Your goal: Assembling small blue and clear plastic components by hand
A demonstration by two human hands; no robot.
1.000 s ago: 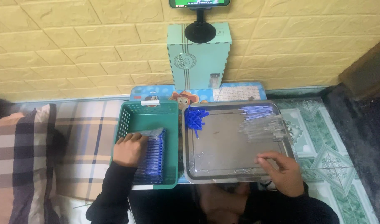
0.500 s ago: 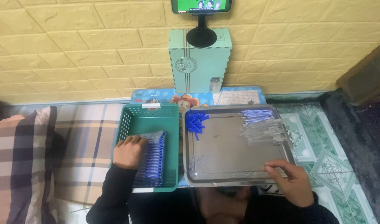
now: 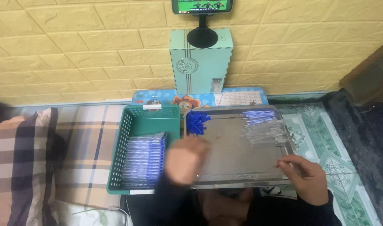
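My left hand [image 3: 184,160] is blurred and hovers over the gap between the green basket [image 3: 133,115] and the metal tray [image 3: 235,178]; whether it holds anything is unclear. In the basket lies a neat stack of clear pens with blue tips [image 3: 144,160]. My right hand [image 3: 305,175] rests at the tray's right front corner, fingers curled on its rim. The tray carries a small heap of blue caps [image 3: 197,122] at the back left and a pile of clear pen tubes [image 3: 264,127] at the back right.
A teal box [image 3: 201,62] stands against the yellow brick wall, with a phone on a stand [image 3: 202,6] on top. A plaid cushion [image 3: 22,163] lies at the left. A patterned mat [image 3: 325,146] and dark furniture [image 3: 373,79] are at the right.
My left hand has left the pen stack in the basket and moved right toward the tray. My right hand slid from inside the tray to its right front corner.
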